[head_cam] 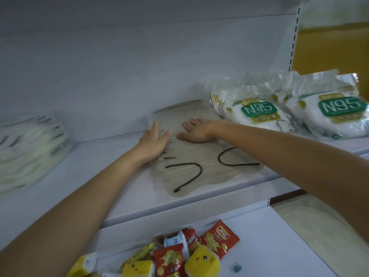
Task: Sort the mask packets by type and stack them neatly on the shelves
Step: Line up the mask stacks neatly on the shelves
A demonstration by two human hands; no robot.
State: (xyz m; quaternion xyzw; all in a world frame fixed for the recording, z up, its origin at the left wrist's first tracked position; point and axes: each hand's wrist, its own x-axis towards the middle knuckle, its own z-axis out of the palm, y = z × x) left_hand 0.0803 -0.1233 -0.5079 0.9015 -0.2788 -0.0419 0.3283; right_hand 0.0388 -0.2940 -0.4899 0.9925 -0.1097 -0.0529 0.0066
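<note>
Pressing grey mask packets (199,170) flat with left hand (154,141) and right hand (194,130), fingers (196,121) straight, gripping nothing. Square edges under the fingers; avoid nudging N95 packets (257,114) just beyond.

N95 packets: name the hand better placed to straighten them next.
Right. The right hand lies flat on the grey mask packets, next to the N95 packets; the left hand sits at the grey mask packets' far edge and would likely have to cross over.

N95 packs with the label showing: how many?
2. Both at the upper shelf's right end: the nearer N95 pack beside the right hand, the farther N95 pack at the frame's right edge. More seem stacked under and behind them.
</note>
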